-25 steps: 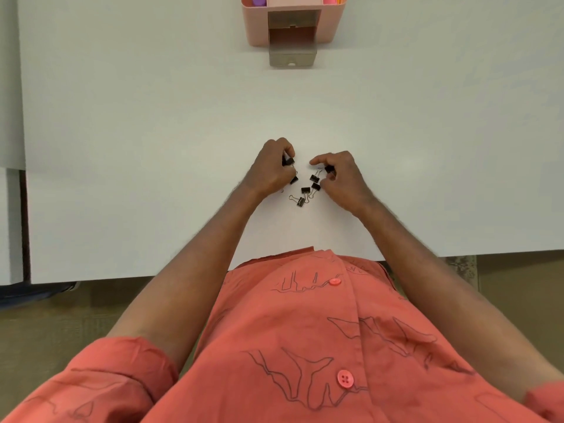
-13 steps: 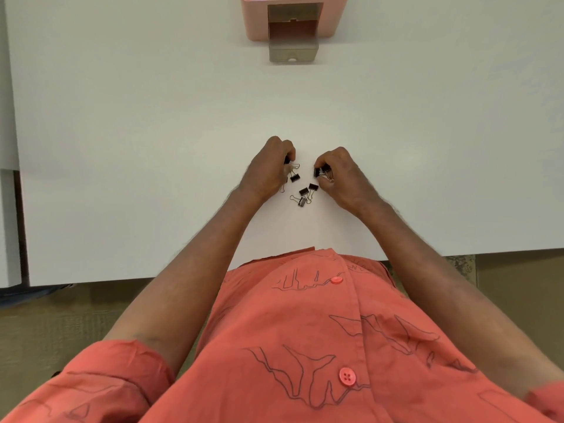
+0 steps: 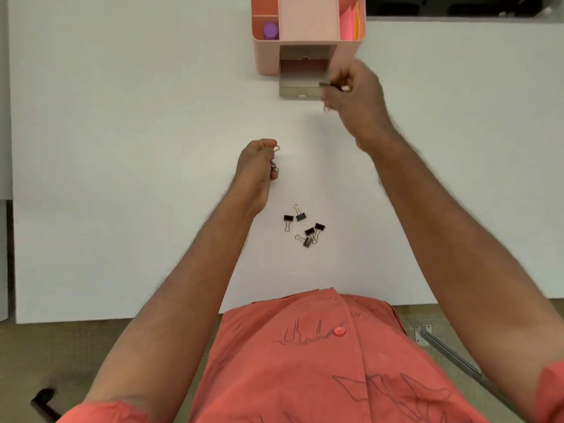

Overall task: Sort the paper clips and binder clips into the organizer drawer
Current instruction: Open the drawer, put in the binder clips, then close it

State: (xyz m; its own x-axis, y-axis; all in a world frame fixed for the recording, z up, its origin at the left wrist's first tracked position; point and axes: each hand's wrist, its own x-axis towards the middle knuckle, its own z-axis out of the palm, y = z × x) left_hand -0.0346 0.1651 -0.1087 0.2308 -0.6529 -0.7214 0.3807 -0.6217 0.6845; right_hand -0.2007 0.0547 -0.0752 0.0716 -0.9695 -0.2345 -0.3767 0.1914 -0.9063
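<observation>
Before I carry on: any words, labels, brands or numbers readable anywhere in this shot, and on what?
None can be read.
Pink organizer and its open drawer: no label or brand shows.
Binder clips on the table: too small to show any marking.
Shirt: line drawings only, no lettering.

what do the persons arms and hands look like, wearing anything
Both forearms are bare, with no watch, rings or gloves visible on the left hand or right hand. Coral-red shirt sleeves are rolled up near the elbows. The shirt has dark line drawings and matching red buttons.
</observation>
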